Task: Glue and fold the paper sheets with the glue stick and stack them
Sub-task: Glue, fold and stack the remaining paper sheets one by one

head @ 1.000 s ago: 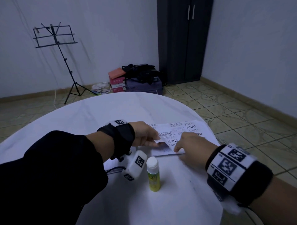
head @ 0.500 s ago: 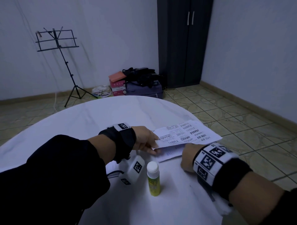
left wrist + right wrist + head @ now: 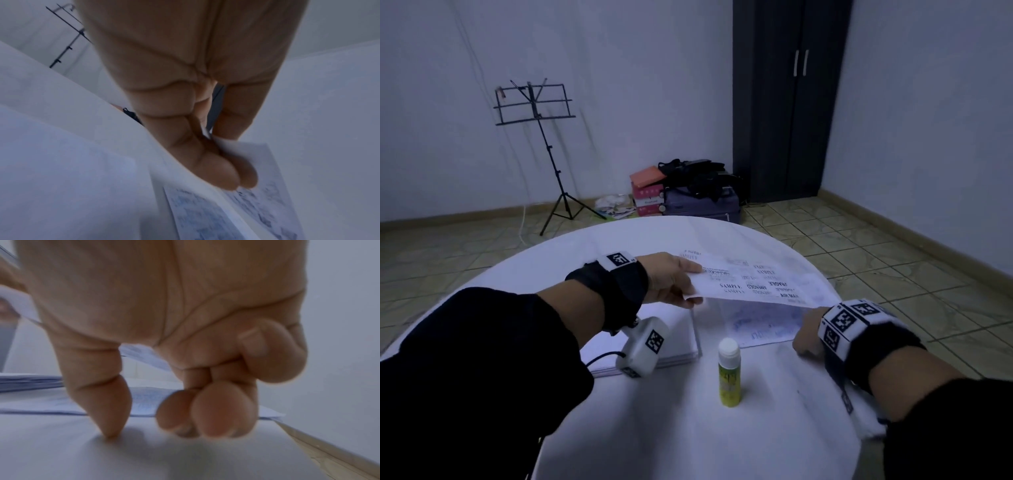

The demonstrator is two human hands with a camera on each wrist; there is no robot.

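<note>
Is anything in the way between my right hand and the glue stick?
Nothing visible. The right hand sits on the table right of the upright glue stick, with only bare tabletop between them. The printed sheet pinched by the left hand is lifted farther back, clear of that path.

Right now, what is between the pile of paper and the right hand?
The glue stick stands upright between the paper pile and the right hand, just in front of printed paper lying flat. The head view shows it.

The paper sheet [image 3: 756, 281] reads SAMPLE, AMENDED, FRAGILE and AIR MAIL.
</note>
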